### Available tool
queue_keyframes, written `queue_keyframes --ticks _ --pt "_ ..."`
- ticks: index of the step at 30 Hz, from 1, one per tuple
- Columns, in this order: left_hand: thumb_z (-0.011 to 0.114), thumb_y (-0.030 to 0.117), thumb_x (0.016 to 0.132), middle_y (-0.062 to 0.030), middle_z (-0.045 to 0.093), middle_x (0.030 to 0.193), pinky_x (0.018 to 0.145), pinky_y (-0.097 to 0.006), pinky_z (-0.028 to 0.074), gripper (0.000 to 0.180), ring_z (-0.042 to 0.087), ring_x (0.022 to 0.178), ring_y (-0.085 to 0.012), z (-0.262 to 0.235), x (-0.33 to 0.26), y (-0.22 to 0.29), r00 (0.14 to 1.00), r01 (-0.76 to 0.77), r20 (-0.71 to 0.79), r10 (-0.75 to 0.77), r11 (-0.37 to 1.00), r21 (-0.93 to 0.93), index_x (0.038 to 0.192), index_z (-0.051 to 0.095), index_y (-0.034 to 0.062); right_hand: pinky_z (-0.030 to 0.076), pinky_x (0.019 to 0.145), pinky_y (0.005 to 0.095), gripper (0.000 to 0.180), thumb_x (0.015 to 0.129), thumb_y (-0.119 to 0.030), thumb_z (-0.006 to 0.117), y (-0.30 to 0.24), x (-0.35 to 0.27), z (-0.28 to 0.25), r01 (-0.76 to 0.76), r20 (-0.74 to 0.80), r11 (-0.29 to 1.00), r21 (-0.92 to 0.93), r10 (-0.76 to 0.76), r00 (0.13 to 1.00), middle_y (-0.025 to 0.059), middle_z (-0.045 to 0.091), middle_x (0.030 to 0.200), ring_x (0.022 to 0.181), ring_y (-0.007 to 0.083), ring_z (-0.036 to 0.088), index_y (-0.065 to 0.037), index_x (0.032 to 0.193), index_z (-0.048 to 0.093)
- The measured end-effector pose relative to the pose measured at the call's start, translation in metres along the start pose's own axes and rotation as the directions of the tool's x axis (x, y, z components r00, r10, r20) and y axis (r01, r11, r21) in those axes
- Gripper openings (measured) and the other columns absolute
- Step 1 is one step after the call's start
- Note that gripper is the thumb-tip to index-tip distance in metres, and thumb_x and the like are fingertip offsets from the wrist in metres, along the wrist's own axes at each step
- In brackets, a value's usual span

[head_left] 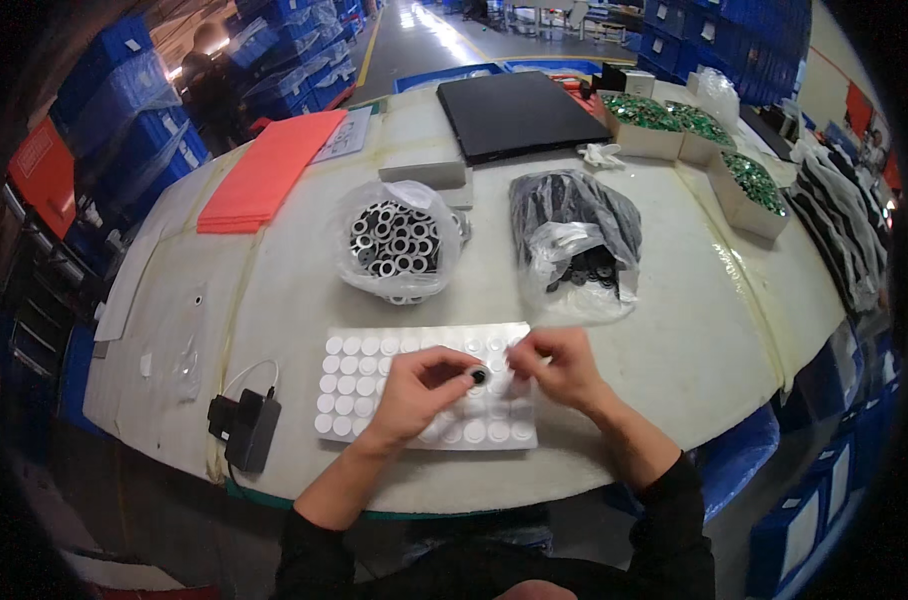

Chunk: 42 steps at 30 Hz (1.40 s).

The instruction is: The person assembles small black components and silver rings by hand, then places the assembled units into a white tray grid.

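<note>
My left hand (421,392) pinches a small black ring (479,376) over a white sheet of round adhesive pads (359,385) lying near the table's front edge. Close to its right, my right hand (559,365) hovers over the same sheet with fingertips pinched together; whether it holds a pad I cannot tell. Behind the sheet stand an open clear bag of metal rings (399,240) and a clear bag of black rings (574,245).
A black power adapter with a white cable (249,425) lies at the front left. An orange sheet (271,168), a black mat (519,112) and cardboard boxes of green parts (679,125) sit at the back. Black strips (839,225) line the right edge. Blue crates surround the white table (724,340).
</note>
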<state>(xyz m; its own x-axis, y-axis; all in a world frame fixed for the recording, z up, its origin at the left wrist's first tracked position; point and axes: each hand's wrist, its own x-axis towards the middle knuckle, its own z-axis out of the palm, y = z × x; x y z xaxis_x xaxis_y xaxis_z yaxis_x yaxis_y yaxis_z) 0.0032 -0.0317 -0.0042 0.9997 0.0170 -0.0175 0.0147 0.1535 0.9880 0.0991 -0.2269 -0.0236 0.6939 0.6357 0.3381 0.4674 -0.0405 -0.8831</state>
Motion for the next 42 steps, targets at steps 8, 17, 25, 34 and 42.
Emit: queue_keyframes --ticks 8,17,25,34,42 --pt "0.062 -0.005 0.079 -0.0092 0.064 0.085 0.069 -0.025 0.053 0.014 0.064 0.075 -0.0156 -0.049 0.007 0.012 0.964 -0.011 -0.266 -0.009 0.997 -0.074 0.091 0.057 -0.0013 0.05 0.066 0.0363 0.017 0.079 -0.019 0.069 0.073 0.014 -0.089 -0.362 -0.572 0.717 -0.595 -0.062 0.818 0.0119 0.063 0.079 0.07 0.0289 0.062 -0.004 0.087 0.068" --pt "0.061 0.002 0.083 -0.007 0.062 0.079 0.062 -0.024 0.049 0.012 0.061 0.07 -0.0132 -0.079 0.03 0.012 0.924 0.018 -0.383 0.014 0.997 0.082 0.094 0.059 -0.0025 0.049 0.077 0.0416 0.024 0.073 -0.019 0.072 0.079 0.029 -0.079 -0.46 -0.494 0.597 -0.658 0.119 0.861 0.0125 0.062 0.091 0.088 0.0324 0.06 -0.009 0.095 0.069" --pt "0.065 0.011 0.08 -0.0072 0.065 0.072 0.055 -0.025 0.047 0.013 0.06 0.062 -0.0113 -0.108 0.138 0.043 0.864 0.047 -0.468 0.187 0.895 0.444 0.086 0.067 -0.0014 0.048 0.064 0.0343 0.015 0.071 -0.01 0.07 0.084 0.028 -0.074 -0.307 -0.486 0.759 -0.574 -0.015 0.874 0.0101 0.062 0.08 0.07 0.0247 0.06 -0.005 0.084 0.065" --pt "0.066 0.014 0.079 -0.0082 0.068 0.074 0.065 -0.025 0.051 0.019 0.063 0.068 -0.0114 -0.139 0.059 0.056 0.75 0.023 -0.454 0.481 0.666 0.745 0.088 0.068 -0.0031 0.05 0.057 0.0245 0.009 0.08 -0.003 0.063 0.053 0.022 -0.064 -0.119 -0.358 0.92 0.375 0.261 0.897 0.0094 0.066 0.077 0.063 0.0134 0.062 0.001 0.088 0.061" --pt "0.065 0.008 0.082 -0.0052 0.068 0.082 0.067 -0.023 0.048 0.015 0.061 0.073 -0.0086 -0.125 -0.063 0.027 0.894 0.068 -0.391 0.217 0.799 0.598 0.091 0.066 -0.0037 0.055 0.062 0.029 0.008 0.077 0.004 0.059 0.051 0.022 -0.04 -0.083 -0.25 0.837 0.541 0.255 0.934 0.014 0.064 0.084 0.068 0.0195 0.065 -0.001 0.079 0.053"
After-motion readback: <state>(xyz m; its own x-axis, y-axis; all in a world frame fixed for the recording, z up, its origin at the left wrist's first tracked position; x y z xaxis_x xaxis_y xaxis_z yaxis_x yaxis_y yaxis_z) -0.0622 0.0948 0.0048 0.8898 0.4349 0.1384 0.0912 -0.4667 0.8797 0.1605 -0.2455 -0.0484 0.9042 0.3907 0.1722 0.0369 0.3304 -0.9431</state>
